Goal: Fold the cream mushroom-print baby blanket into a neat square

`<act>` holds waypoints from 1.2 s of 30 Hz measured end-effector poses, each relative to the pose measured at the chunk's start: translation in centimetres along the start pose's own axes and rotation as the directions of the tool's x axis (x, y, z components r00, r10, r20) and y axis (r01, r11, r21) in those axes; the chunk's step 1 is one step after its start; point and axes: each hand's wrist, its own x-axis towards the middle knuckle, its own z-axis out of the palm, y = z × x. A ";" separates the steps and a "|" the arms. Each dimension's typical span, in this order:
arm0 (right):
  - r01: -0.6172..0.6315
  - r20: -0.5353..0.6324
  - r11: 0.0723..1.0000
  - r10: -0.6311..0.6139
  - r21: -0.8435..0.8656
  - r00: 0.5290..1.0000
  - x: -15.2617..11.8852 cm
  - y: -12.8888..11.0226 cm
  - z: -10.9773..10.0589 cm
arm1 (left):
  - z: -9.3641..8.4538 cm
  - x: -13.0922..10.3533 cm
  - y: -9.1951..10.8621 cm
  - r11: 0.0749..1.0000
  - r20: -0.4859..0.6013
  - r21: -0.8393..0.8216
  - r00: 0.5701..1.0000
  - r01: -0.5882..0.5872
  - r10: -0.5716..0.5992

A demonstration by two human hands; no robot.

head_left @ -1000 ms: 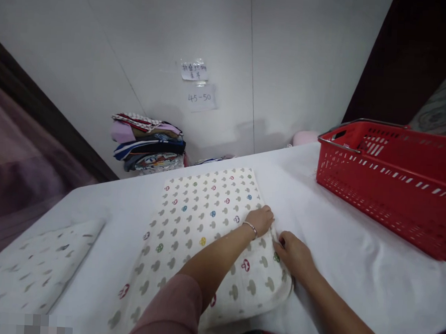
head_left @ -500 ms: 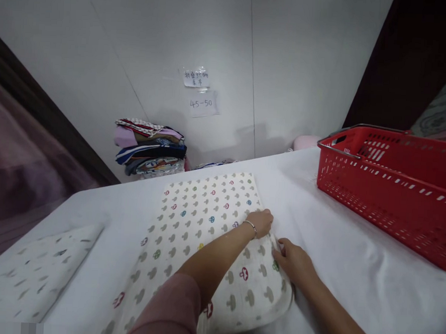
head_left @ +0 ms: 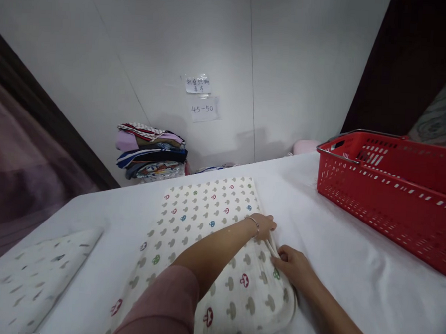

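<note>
Head view: a mushroom-print cloth lies spread on a white-covered table, worked at its right edge.
The right hand pinches that edge between its fingers; the left hand, reaching across, rests on the edge just beyond, its grip too hidden to tell; a leaf-print cloth lies to the left, a red basket stands to the right, and stacked clothes sit beyond the far edge.

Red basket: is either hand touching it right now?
No, the left hand and right hand are both at the mushroom-print cloth, apart from the red basket.
</note>
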 end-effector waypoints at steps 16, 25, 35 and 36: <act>0.031 -0.056 0.999 -0.034 -0.045 0.998 0.5 0.7 0.4 | 0.7 0.5 0.0 0.986 -0.223 -0.149 0.969 0.074 -0.106; 0.042 -0.023 0.999 -0.043 -0.032 0.999 0.1 0.3 0.2 | 2.2 2.3 -3.1 0.899 -0.392 -0.299 0.817 0.321 -0.422; 0.031 -0.054 0.998 -0.034 -0.059 0.998 0.5 1.3 0.1 | 3.9 2.6 -6.9 0.853 -0.314 -0.394 0.822 0.341 -0.474; 0.023 -0.039 0.996 -0.027 -0.088 0.999 0.6 1.4 0.1 | 3.9 2.5 -6.9 0.850 -0.315 -0.411 0.824 0.330 -0.472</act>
